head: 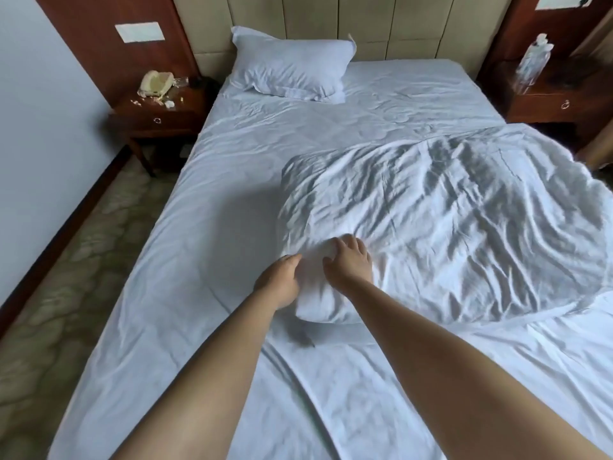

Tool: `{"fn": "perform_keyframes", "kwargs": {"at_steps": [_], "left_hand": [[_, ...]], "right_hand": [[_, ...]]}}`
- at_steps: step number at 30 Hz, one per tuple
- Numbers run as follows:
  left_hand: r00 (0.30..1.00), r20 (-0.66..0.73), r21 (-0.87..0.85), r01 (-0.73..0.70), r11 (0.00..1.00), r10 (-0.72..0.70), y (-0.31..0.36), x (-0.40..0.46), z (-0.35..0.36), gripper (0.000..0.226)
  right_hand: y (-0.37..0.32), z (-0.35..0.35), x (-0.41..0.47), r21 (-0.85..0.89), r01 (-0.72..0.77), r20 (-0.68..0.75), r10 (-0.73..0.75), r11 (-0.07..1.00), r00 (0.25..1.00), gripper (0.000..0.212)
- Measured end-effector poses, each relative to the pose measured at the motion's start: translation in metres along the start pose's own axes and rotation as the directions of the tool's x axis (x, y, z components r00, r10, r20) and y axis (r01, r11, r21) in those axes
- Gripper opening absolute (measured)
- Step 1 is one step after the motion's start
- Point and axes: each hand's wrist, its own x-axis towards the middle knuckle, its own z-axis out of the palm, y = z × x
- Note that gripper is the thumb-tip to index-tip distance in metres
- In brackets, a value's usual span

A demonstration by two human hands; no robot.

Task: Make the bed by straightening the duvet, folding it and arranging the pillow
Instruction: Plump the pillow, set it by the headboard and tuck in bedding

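A crumpled white duvet (447,220) lies bunched on the right half of the bed (205,207), spilling toward the right edge. Its near left corner forms a thick fold. My left hand (280,280) grips that corner from the left side, fingers curled into the fabric. My right hand (348,260) sits on top of the same corner with its fingers curled into the cloth. A white pillow (290,66) leans at the head of the bed on the left, against the padded beige headboard (331,24).
A wooden nightstand (159,117) with a cream telephone (156,83) and scraps stands left of the bed. Another nightstand (557,101) with a plastic bottle (534,61) stands at the right. Patterned floor runs along the left side by a pale wall.
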Motion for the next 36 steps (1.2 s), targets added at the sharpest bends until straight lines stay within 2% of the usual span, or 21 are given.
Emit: {"fn": "perform_keyframes", "kwargs": {"at_steps": [4, 7, 9, 11, 15, 21, 25, 28, 32, 34, 36], "left_hand": [[0.996, 0.049, -0.031, -0.078, 0.996, 0.079, -0.047, 0.009, -0.015, 0.06], [0.984, 0.143, -0.036, -0.104, 0.994, 0.108, -0.087, 0.01, -0.02, 0.058], [0.973, 0.199, -0.033, -0.113, 0.993, 0.117, -0.112, 0.012, -0.021, 0.057], [0.962, 0.245, -0.054, -0.11, 0.992, 0.12, -0.132, 0.016, -0.019, 0.056], [0.947, 0.284, -0.156, -0.107, 0.982, 0.149, -0.14, 0.03, -0.007, 0.052], [0.951, 0.298, -0.362, 0.029, 0.932, 0.086, -0.126, 0.052, 0.008, 0.048], [0.949, 0.314, -0.421, 0.147, 0.895, -0.008, -0.116, 0.082, 0.018, 0.048], [0.934, 0.347, -0.497, 0.254, 0.83, -0.078, -0.108, 0.107, 0.035, 0.049], [0.899, 0.416, -0.622, 0.392, 0.678, -0.138, -0.093, 0.131, 0.062, 0.043], [0.883, 0.438, -0.659, 0.444, 0.607, -0.169, -0.088, 0.146, 0.076, 0.052], [0.848, 0.495, -0.681, 0.515, 0.521, -0.192, -0.084, 0.157, 0.088, 0.071]], "right_hand": [[-0.038, 0.025, -0.014, 0.011, -0.075, -0.021, 0.075, 0.997, 0.997, 0.045], [-0.065, 0.05, -0.033, -0.128, -0.105, -0.066, 0.097, 0.986, 0.993, 0.046], [-0.081, 0.066, -0.043, -0.242, -0.061, -0.074, 0.044, 0.968, 0.996, 0.047], [-0.095, 0.08, -0.05, -0.319, -0.004, -0.029, -0.005, 0.948, 1.0, 0.05], [-0.107, 0.1, -0.053, -0.426, 0.001, 0.059, 0.026, 0.905, 0.998, 0.057], [-0.086, 0.092, -0.023, -0.609, -0.092, 0.011, 0.124, 0.788, 0.992, 0.074], [-0.04, 0.079, 0.001, -0.52, -0.315, -0.123, 0.295, 0.794, 0.947, 0.081], [-0.026, 0.089, 0.012, -0.444, -0.391, -0.09, 0.394, 0.806, 0.915, 0.085], [-0.003, 0.099, 0.026, -0.411, -0.351, -0.049, 0.365, 0.841, 0.93, 0.088], [0.008, 0.099, 0.03, -0.404, -0.321, -0.021, 0.342, 0.857, 0.939, 0.091], [0.017, 0.103, 0.032, -0.394, -0.296, 0.003, 0.324, 0.87, 0.946, 0.093]]}}
